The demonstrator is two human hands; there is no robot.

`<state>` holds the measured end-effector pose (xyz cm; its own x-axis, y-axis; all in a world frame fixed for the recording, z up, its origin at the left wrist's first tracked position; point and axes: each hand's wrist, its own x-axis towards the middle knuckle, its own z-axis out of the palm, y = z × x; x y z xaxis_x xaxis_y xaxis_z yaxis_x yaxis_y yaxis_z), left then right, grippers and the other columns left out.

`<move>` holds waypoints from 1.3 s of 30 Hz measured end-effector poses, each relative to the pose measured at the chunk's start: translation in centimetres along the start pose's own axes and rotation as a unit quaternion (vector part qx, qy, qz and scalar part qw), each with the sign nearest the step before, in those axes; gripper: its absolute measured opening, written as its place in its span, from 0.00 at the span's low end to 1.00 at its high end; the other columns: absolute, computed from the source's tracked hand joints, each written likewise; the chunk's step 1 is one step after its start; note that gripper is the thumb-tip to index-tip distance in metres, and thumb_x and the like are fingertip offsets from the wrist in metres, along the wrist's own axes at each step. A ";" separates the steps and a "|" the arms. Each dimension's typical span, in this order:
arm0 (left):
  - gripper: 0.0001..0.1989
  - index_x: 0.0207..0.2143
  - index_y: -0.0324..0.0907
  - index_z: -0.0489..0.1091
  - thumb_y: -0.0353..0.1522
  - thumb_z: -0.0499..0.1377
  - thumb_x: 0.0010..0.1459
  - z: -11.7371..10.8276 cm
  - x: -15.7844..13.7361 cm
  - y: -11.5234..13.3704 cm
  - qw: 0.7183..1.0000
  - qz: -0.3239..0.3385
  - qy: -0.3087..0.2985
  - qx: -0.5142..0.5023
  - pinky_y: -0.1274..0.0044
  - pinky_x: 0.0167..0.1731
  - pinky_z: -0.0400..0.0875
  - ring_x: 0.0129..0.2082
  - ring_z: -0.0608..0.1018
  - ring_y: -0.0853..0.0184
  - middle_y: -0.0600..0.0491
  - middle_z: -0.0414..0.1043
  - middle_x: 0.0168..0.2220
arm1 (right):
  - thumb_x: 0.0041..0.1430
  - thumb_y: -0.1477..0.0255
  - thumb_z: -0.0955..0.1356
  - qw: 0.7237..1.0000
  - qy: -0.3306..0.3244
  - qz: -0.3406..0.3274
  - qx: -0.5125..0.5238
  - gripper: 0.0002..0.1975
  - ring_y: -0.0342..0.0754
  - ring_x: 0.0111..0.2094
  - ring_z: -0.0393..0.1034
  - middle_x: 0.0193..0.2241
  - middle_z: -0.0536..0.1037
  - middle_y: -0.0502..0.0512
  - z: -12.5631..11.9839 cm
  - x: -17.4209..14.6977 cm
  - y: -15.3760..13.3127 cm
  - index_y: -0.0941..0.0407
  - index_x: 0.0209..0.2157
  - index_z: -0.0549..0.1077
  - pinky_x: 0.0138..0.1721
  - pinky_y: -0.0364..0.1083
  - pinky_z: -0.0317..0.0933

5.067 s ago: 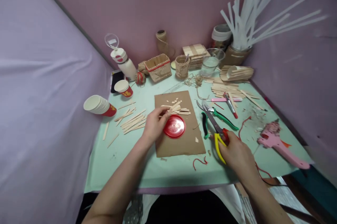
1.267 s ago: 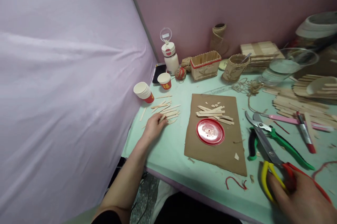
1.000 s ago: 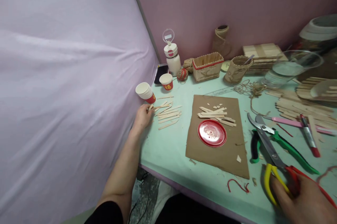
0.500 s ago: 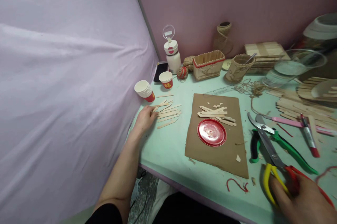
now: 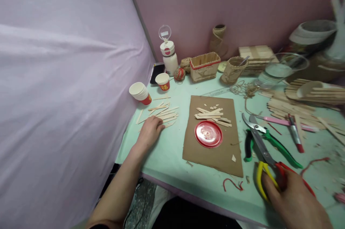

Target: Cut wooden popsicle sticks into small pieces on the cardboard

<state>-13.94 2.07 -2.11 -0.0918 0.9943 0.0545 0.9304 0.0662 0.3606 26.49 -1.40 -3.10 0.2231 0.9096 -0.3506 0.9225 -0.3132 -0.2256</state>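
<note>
My left hand (image 5: 151, 128) lies low over a loose group of thin wooden sticks (image 5: 167, 115) on the left of the table. Its thumb and index finger close around one end of the nearest wooden stick (image 5: 170, 124); how firmly is hard to see. At the lower right, my right hand (image 5: 295, 200) grips the yellow and red handles of the scissors (image 5: 262, 146). Their blades point away from me and lie across green-handled pruning shears (image 5: 281, 148). Between the hands, a red round lid (image 5: 208, 134) and more wooden sticks (image 5: 211, 116) rest on brown cardboard (image 5: 212, 162).
Paper cups (image 5: 140, 92) and a white bottle (image 5: 170, 62) stand at the back left. Behind the cardboard are a small basket (image 5: 205, 69) and a clear bowl (image 5: 280, 69). A pink-handled tool (image 5: 277, 120), a marker (image 5: 295, 135) and many craft sticks (image 5: 288, 107) cover the right.
The view has swung slightly right. My left hand has shifted toward me and right among the sticks, reaching the nearest one. My right hand still holds the scissors.
</note>
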 end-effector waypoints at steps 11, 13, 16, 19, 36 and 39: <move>0.05 0.27 0.43 0.61 0.29 0.51 0.57 -0.2 0.9 2.5 0.995 0.016 -0.071 -0.065 0.72 0.31 0.62 0.30 0.68 0.63 0.52 0.67 0.29 | 0.55 0.53 0.59 0.997 0.073 -0.017 0.033 0.27 0.59 0.30 0.73 0.32 0.77 0.61 1.8 0.2 0.8 0.58 0.47 0.67 0.27 0.51 0.63; 0.05 0.31 0.43 0.62 0.29 0.50 0.59 -0.6 2.0 4.6 0.991 0.057 -0.067 -0.101 0.72 0.33 0.63 0.32 0.69 0.63 0.52 0.68 0.31 | 0.56 0.54 0.59 0.997 0.070 -0.017 0.026 0.26 0.59 0.31 0.74 0.32 0.77 0.61 1.6 0.2 0.8 0.58 0.47 0.67 0.28 0.51 0.63; 0.06 0.37 0.43 0.64 0.32 0.49 0.61 0.0 4.6 8.3 0.973 0.148 -0.086 -0.156 0.71 0.39 0.65 0.38 0.71 0.62 0.50 0.70 0.38 | 0.58 0.55 0.58 0.998 0.053 -0.008 0.019 0.25 0.60 0.32 0.74 0.33 0.77 0.61 1.3 0.1 0.5 0.58 0.48 0.66 0.29 0.51 0.64; 0.06 0.36 0.43 0.64 0.31 0.48 0.61 2.0 7.6 11.2 0.952 0.214 -0.130 -0.176 0.71 0.42 0.65 0.41 0.72 0.61 0.48 0.72 0.40 | 0.59 0.55 0.57 0.999 0.050 -0.005 0.021 0.25 0.60 0.34 0.75 0.35 0.77 0.61 1.2 -0.2 0.2 0.57 0.49 0.65 0.31 0.52 0.64; 0.06 0.33 0.43 0.63 0.32 0.48 0.62 5.3 9.2 12.3 0.938 0.241 -0.192 -0.155 0.70 0.39 0.63 0.37 0.69 0.62 0.50 0.69 0.35 | 0.60 0.57 0.56 0.999 0.045 0.008 0.004 0.23 0.59 0.37 0.75 0.40 0.77 0.62 1.3 -0.2 0.2 0.57 0.49 0.64 0.32 0.52 0.65; 0.07 0.33 0.43 0.63 0.33 0.48 0.63 5.1 8.0 12.4 0.937 0.234 -0.199 -0.166 0.70 0.39 0.64 0.37 0.69 0.62 0.50 0.69 0.35 | 0.60 0.56 0.56 0.999 0.043 0.015 0.007 0.23 0.59 0.36 0.75 0.39 0.77 0.61 1.4 -0.2 0.2 0.56 0.50 0.64 0.31 0.52 0.64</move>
<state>-1.30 11.26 -1.99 0.5000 0.8646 -0.0492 0.6684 -0.3492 0.6567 26.22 -1.99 -4.34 0.2769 0.9197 -0.2784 0.9110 -0.3434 -0.2284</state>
